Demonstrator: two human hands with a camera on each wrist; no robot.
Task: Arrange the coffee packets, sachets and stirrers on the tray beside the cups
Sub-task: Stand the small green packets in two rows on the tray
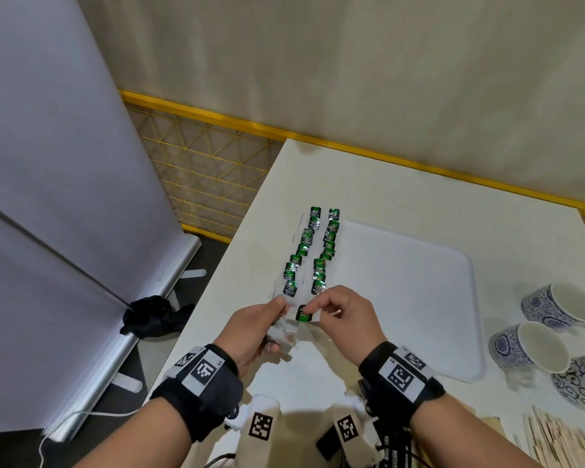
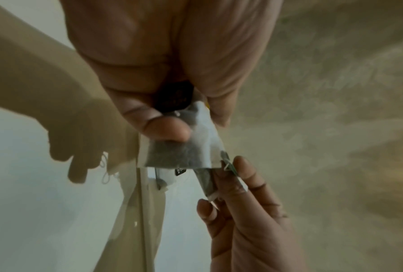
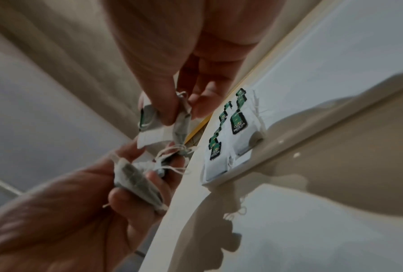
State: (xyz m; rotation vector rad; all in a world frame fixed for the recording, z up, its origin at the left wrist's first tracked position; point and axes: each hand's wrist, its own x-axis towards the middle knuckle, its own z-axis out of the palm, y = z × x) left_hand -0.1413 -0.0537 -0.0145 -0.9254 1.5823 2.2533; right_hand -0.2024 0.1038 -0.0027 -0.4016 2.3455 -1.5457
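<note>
Cream wall (image 1: 352, 62), yellow wire fence (image 1: 200, 163), white table (image 1: 419, 190), dark floor (image 1: 122, 396), white screen (image 1: 48, 163)

Both forearms are bare, with no sleeves, and each wrist wears a wide black fabric band. The band on the left wrist (image 1: 201, 383) carries a white rectangular plate printed with a black square code marker, with a second smaller marker plate on its outer side. The band on the right wrist (image 1: 401, 378) carries the same kind of white plate with a black square marker, plus a smaller marker plate toward the far edge; the left hand (image 1: 252, 327) and right hand (image 1: 347, 317) are ungloved.
</note>
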